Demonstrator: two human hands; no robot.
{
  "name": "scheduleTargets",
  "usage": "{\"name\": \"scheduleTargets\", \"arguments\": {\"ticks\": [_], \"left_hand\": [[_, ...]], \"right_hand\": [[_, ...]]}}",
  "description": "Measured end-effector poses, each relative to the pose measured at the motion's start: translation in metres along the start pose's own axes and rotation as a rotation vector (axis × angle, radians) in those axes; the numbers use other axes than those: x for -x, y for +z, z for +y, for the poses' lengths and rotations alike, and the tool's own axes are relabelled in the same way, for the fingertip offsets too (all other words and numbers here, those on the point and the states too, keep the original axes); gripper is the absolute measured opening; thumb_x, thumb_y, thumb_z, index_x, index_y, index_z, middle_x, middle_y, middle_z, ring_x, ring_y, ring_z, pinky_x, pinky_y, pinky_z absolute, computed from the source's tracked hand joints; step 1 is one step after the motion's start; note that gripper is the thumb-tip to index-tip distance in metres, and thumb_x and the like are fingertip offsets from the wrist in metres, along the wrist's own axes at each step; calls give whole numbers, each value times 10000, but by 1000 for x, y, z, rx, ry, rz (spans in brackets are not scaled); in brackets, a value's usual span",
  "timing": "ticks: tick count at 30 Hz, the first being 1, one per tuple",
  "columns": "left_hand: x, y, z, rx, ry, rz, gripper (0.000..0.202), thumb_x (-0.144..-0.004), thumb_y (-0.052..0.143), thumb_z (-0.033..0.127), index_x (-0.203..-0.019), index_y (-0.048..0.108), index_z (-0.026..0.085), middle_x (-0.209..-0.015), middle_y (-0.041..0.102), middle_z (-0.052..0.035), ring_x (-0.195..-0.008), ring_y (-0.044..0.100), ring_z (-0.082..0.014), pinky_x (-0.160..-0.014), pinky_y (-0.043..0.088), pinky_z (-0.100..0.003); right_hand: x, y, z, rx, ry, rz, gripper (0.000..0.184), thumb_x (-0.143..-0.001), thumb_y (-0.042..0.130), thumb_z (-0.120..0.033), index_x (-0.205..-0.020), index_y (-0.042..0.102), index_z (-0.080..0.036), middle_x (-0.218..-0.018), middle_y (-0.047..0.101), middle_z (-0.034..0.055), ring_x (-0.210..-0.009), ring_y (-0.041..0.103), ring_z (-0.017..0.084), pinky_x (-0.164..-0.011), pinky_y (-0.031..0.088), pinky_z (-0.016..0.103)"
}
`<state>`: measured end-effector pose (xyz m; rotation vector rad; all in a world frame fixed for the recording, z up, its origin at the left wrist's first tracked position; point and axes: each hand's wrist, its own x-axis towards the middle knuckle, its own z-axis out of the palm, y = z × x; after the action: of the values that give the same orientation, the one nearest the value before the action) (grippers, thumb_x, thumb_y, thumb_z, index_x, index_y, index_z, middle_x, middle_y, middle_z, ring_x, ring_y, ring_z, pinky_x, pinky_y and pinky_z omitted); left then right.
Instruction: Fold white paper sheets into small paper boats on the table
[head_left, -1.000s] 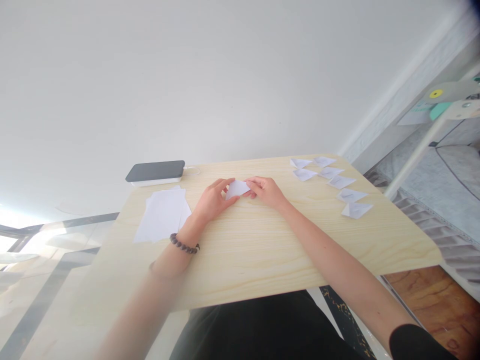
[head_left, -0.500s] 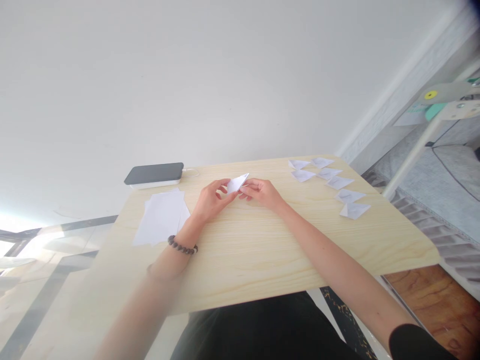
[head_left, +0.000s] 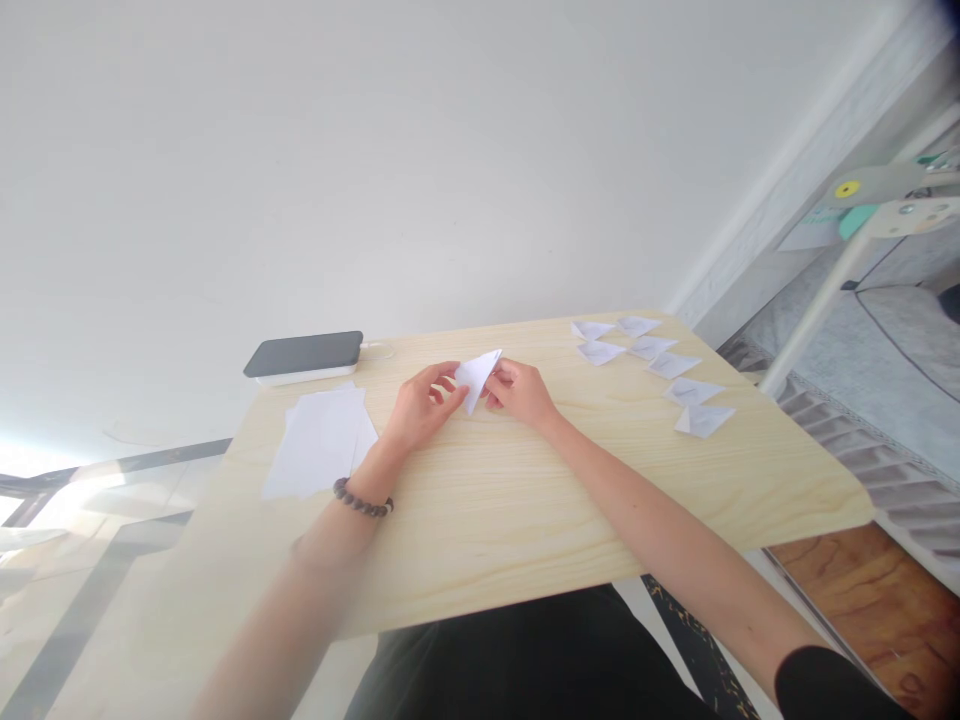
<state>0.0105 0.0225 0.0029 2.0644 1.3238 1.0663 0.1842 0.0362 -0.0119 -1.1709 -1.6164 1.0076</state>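
A small white folded paper piece [head_left: 478,376], triangular in outline, is pinched between both my hands a little above the light wooden table [head_left: 525,500]. My left hand [head_left: 420,405], with a dark bead bracelet at the wrist, holds its left edge. My right hand [head_left: 519,392] grips its right side with the fingertips. The paper's point faces down toward the table.
A stack of white sheets [head_left: 321,440] lies left of my hands. A dark phone on a white charger [head_left: 304,355] sits at the far left edge. Several folded white paper shapes [head_left: 652,362] lie in rows at the far right. A white wall stands behind.
The paper piece was lying flat under my fingers a second ago; it has been lifted and turned up on edge between both hands. The view has shifted slightly.
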Motion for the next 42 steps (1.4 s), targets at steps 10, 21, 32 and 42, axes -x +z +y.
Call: {"name": "scheduleTargets", "arguments": {"ticks": [10, 21, 32, 42], "left_hand": [[-1, 1, 0, 284, -176, -16, 382, -782, 503, 434, -1024, 572, 147, -801, 660, -70, -682, 605, -147, -647, 479, -270], [-3, -1, 4, 575, -373, -138, 466, -753, 479, 547, -872, 665, 136, -854, 677, -78, -866, 599, -210, -792, 456, -310], [-4, -6, 5, 715, -395, -211, 408, -745, 516, 493, -810, 664, 118, -835, 676, -93, -863, 595, -213, -838, 419, -337], [-5, -4, -5, 603, -464, -100, 347, -693, 558, 457, -707, 646, 122, -666, 632, -52, -679, 574, -179, -602, 429, -277]], "right_hand": [[1, 4, 2, 306, -156, 84, 81, -659, 580, -234, -678, 565, -157, -560, 573, -10, -508, 523, 103, -473, 377, 196], [9, 13, -9, 569, -506, 146, 31, -732, 537, -219, -756, 540, -199, -580, 560, -40, -517, 494, 76, -526, 328, 185], [10, 9, -12, 476, -442, 53, 71, -756, 526, -268, -803, 536, -216, -628, 547, -27, -553, 479, 88, -565, 356, 189], [6, 1, -11, 345, -443, 2, 171, -794, 435, -174, -929, 534, -210, -771, 584, -3, -623, 492, 94, -592, 377, 200]]}}
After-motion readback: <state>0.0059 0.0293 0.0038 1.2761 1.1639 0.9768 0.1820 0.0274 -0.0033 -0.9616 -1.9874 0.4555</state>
